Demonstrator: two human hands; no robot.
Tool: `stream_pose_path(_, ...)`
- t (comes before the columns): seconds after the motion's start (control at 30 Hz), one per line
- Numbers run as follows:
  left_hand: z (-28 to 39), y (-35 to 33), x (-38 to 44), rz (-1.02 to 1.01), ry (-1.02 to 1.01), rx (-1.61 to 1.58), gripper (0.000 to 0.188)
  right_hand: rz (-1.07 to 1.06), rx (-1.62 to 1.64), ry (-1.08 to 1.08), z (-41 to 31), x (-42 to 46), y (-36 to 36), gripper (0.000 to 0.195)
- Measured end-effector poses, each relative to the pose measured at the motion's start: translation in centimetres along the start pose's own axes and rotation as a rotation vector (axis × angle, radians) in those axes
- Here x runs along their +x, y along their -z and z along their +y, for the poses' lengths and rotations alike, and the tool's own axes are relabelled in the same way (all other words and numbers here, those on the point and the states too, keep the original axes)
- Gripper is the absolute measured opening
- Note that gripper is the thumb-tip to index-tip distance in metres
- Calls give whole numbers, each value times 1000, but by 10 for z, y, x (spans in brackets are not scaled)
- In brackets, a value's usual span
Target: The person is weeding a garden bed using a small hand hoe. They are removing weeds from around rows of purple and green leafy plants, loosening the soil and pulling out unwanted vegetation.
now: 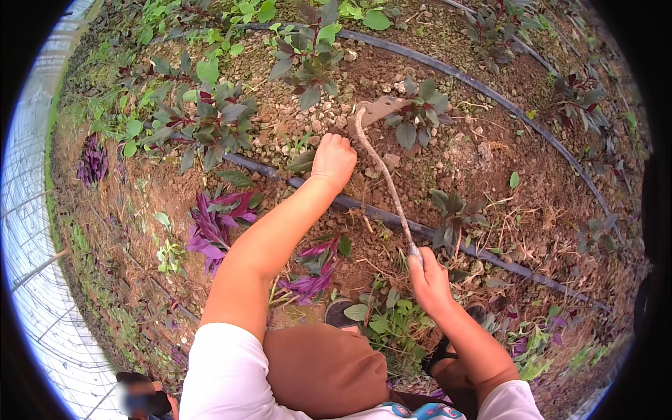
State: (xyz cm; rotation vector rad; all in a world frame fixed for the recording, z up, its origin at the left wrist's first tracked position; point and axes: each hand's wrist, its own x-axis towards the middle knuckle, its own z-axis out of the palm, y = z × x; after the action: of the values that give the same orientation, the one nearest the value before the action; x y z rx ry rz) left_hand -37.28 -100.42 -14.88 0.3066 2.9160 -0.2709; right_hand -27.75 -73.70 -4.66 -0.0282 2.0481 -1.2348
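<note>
My right hand [431, 278] grips the lower end of a long-necked hand hoe [386, 176]. Its bent metal rod runs up to a flat, rusty hoe blade [375, 110], which rests on the soil against a dark-leaved plant [418, 113]. My left hand [335, 160] is curled into a fist low over the bed, left of the rod. A dark green leaf [303, 161] lies right beside that fist. Whether anything is inside the fist is hidden. Below it, a black drip irrigation hose [367, 208] crosses the ground.
Another hose [446, 65] curves across the far side. Dark-leaved plants [210, 121] grow between the hoses. Purple-leaved cuttings [218, 223] lie on the soil near my left arm. Green weeds [391, 320] stand by my shoes [341, 313]. Another person [144, 396] is at the lower left.
</note>
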Motion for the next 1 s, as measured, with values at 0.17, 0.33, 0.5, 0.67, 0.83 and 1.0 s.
stream_pose_path(0.17,-2,24,-10,-112,41,-56,20,93,32,106,-42,54,-5,30)
stream_pose_path(0.33,7,46,-49,194,62,-243,41,96,264,40,-66,145,-25,40)
stream_pose_path(0.5,8,54,-73,197,62,-334,43,117,116,4,-69,191,-43,46)
stream_pose_path(0.67,4,53,-80,219,68,-353,42,1,125,-81,-43,168,-49,47)
stream_pose_path(0.83,4,49,-83,251,82,-381,41,-32,503,-106,-40,135,-43,42)
stream_pose_path(1.0,10,56,-92,252,55,-401,40,-134,716,-246,-49,118,-36,39)
